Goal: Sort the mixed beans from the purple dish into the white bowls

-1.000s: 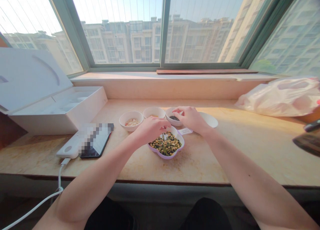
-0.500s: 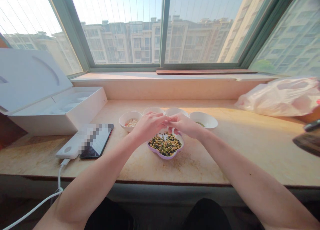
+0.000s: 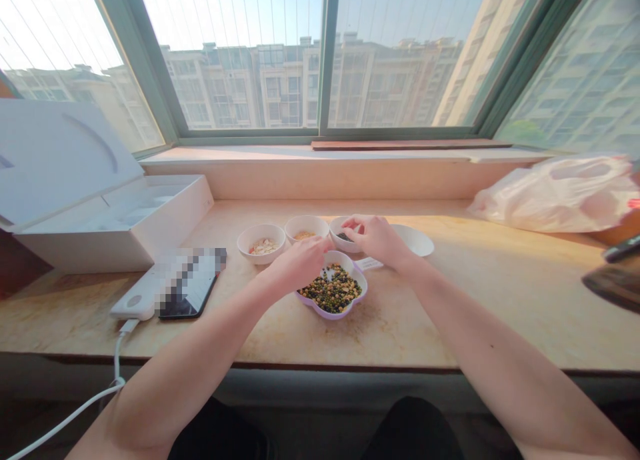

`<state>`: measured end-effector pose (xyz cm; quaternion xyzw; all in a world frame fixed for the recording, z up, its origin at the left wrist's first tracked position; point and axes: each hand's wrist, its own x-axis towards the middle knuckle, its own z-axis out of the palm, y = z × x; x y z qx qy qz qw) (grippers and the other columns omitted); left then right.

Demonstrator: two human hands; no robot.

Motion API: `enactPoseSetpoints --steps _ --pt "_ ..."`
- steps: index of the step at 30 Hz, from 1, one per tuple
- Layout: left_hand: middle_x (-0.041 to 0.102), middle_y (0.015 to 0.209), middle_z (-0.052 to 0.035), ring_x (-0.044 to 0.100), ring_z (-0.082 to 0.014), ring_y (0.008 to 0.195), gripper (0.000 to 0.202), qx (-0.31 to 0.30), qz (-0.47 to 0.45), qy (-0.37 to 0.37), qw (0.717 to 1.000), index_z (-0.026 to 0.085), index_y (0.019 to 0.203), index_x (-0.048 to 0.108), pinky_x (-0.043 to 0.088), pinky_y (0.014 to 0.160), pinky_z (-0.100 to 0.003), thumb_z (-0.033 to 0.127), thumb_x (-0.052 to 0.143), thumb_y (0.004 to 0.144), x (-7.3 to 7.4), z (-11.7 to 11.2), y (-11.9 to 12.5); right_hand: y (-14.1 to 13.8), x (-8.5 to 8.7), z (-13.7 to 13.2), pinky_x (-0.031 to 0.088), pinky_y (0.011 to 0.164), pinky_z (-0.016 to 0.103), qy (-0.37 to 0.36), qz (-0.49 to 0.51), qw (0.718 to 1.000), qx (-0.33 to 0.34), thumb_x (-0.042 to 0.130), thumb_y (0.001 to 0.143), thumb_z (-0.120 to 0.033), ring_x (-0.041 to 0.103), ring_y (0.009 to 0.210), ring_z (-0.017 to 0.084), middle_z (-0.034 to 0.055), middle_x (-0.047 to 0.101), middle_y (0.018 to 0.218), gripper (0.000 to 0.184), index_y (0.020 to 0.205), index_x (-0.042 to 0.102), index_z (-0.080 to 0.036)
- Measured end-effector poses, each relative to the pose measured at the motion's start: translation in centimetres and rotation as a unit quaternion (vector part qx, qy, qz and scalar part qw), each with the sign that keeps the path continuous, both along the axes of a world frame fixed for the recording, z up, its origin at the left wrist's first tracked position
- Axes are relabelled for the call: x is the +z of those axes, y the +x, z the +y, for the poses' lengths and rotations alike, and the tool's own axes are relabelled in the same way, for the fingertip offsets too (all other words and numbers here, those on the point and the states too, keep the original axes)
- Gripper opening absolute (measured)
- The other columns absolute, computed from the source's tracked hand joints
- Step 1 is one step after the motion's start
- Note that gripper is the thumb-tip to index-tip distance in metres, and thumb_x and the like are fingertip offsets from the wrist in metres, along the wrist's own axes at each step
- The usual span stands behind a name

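Observation:
A lilac-edged bowl with a scalloped rim holds a mix of mixed beans, yellow, green and black. My left hand hangs over its far left edge, fingers curled and tips together; what they hold, if anything, is too small to see. Over a white bowl of dark beans, my right hand has thumb and fingertips drawn in at the rim, their contents hidden. Beside that hand a white printed handle or tag sticks out from the scalloped bowl.
White bowls stand in a row behind: one with pale flakes, one with yellowish beans, one partly covered at right. Left are a phone, a cabled power bank and an open white box. A plastic bag lies right.
My hands have parted from where they met above the scalloped bowl. The right has moved up to the dark-bean bowl; the left has dropped slightly, uncovering the bowls behind.

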<state>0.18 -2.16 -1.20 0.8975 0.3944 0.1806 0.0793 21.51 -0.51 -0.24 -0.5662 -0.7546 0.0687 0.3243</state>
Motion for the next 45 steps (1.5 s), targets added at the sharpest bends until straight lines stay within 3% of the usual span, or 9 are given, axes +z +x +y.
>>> enactPoseSetpoints --steps 5,9,13,18,27,35,40,42,45 --pt "0.076 0.113 -0.0108 0.073 -0.0243 0.105 0.04 -0.076 0.116 0.003 0.99 0.016 0.117 0.07 0.056 0.092 -0.034 0.0 0.043 0.092 -0.25 -0.18 -0.01 0.59 -0.38 0.62 0.05 0.082 0.033 -0.004 -0.088 0.995 -0.051 0.058 0.093 -0.021 0.071 0.085 0.023 0.0087 0.08 0.094 0.024 0.101 0.081 -0.018" --pt "0.075 0.117 -0.0112 0.073 -0.0232 0.108 0.037 -0.1 0.163 -0.015 0.981 0.014 0.112 0.072 0.055 0.096 -0.032 0.0 0.045 0.092 -0.27 -0.3 0.0 0.7 -0.42 0.83 0.051 0.086 0.032 -0.021 -0.114 0.991 -0.059 0.058 0.096 -0.021 0.072 0.092 0.023 0.0086 0.081 0.101 0.024 0.104 0.08 -0.018" --pt "0.075 0.123 -0.0085 0.072 -0.0229 0.112 0.04 -0.091 0.177 -0.036 0.979 0.018 0.113 0.074 0.055 0.098 -0.033 0.0 0.044 0.093 -0.33 -0.1 -0.08 0.71 -0.41 0.91 0.051 0.09 0.033 -0.034 -0.128 0.99 -0.054 0.058 0.098 -0.022 0.073 0.1 0.025 0.0083 0.081 0.107 0.024 0.107 0.08 -0.018" --pt "0.077 0.116 -0.0066 0.072 -0.0227 0.107 0.04 -0.083 0.172 -0.038 0.981 0.021 0.109 0.077 0.055 0.094 -0.033 0.002 0.044 0.094 -0.29 0.04 -0.06 0.58 -0.35 0.8 0.051 0.096 0.036 -0.045 -0.125 0.99 -0.053 0.059 0.097 -0.024 0.072 0.109 0.027 0.0083 0.08 0.115 0.024 0.109 0.08 -0.019" --pt "0.076 0.11 -0.005 0.071 -0.0205 0.103 0.042 -0.11 0.142 -0.047 0.983 0.02 0.102 0.076 0.054 0.087 -0.03 -0.004 0.046 0.084 -0.37 -0.06 0.04 0.29 0.03 0.3 0.052 0.097 0.037 -0.053 -0.101 0.993 -0.03 0.061 0.096 -0.025 0.073 0.107 0.027 0.0085 0.08 0.114 0.024 0.109 0.08 -0.02" --pt "0.075 0.11 -0.0063 0.07 -0.022 0.103 0.045 -0.139 0.07 -0.062 0.986 0.017 0.103 0.076 0.053 0.09 -0.032 -0.007 0.047 0.079 -0.27 -0.01 -0.29 0.33 -0.04 0.41 0.052 0.096 0.038 -0.044 -0.088 0.995 -0.022 0.062 0.095 -0.025 0.073 0.106 0.027 0.0078 0.08 0.113 0.022 0.107 0.08 -0.02" --pt "0.075 0.102 -0.0055 0.068 -0.0176 0.094 0.037 -0.146 -0.055 -0.097 0.983 0.017 0.102 0.075 0.053 0.088 -0.031 -0.003 0.052 0.081 0.28 0.04 -0.41 0.27 -0.05 0.37 0.053 0.095 0.037 -0.031 -0.071 0.996 -0.033 0.064 0.094 -0.024 0.073 0.102 0.026 0.0082 0.081 0.111 0.02 0.106 0.08 -0.02" --pt "0.074 0.095 -0.0037 0.068 -0.0152 0.088 0.03 -0.139 -0.156 -0.173 0.962 0.017 0.102 0.074 0.054 0.084 -0.029 0.002 0.057 0.082 0.42 0.05 -0.31 0.17 0.01 0.32 0.054 0.094 0.037 -0.029 -0.068 0.997 -0.034 0.065 0.094 -0.024 0.074 0.098 0.025 0.0084 0.081 0.109 0.02 0.105 0.081 -0.02" --pt "0.072 0.089 -0.0026 0.068 -0.0136 0.085 0.022 -0.138 -0.309 -0.302 0.891 0.016 0.104 0.072 0.055 0.082 -0.028 0.013 0.068 0.083 0.5 0.19 -0.18 0.06 0.04 0.32 0.053 0.095 0.037 -0.022 -0.062 0.998 -0.024 0.066 0.094 -0.024 0.073 0.095 0.023 0.0082 0.081 0.11 0.018 0.104 0.081 -0.02"
